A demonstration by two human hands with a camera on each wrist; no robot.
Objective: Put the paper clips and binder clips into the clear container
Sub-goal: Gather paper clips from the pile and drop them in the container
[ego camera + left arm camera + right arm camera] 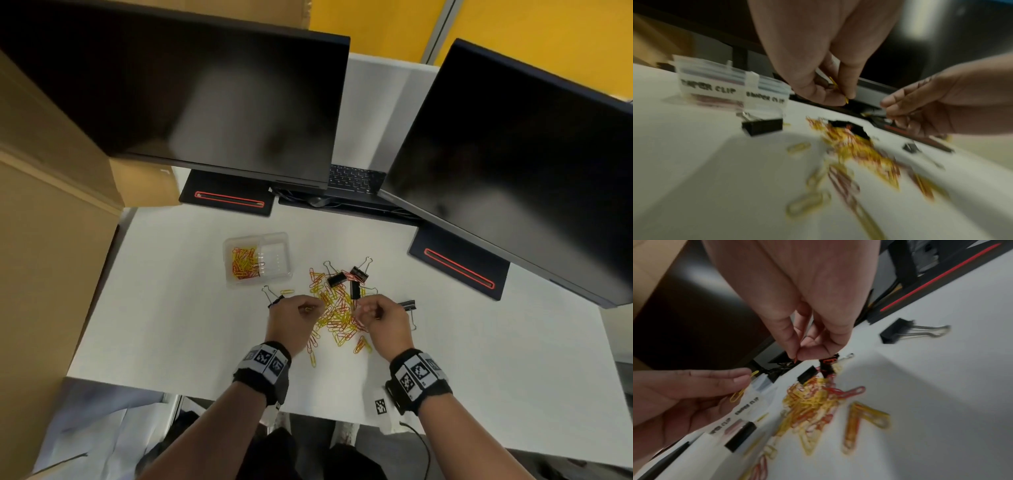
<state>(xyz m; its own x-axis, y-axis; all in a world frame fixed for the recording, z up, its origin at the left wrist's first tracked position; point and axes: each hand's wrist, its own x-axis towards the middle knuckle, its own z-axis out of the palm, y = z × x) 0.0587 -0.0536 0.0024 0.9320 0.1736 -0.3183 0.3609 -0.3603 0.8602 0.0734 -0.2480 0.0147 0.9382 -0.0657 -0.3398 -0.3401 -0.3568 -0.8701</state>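
Observation:
A heap of yellow and red paper clips (pixel 337 313) lies on the white desk with several black binder clips (pixel 337 279) at its far edge. The clear two-part container (pixel 257 260) stands to the far left of the heap, paper clips in its left half. My left hand (pixel 301 310) hovers over the heap's left edge and pinches a yellow paper clip (pixel 838 87). My right hand (pixel 375 313) hovers over the heap's right side and pinches a red paper clip (pixel 796 361). One binder clip (pixel 762 127) lies just in front of the container.
Two dark monitors (pixel 191 96) on black stands rise behind the work area, a keyboard (pixel 354 178) between them. Cardboard boxes (pixel 44 212) stand on the left. Another binder clip (pixel 898 332) lies right of my right hand. A tag card (pixel 380 406) sits at the desk's front edge.

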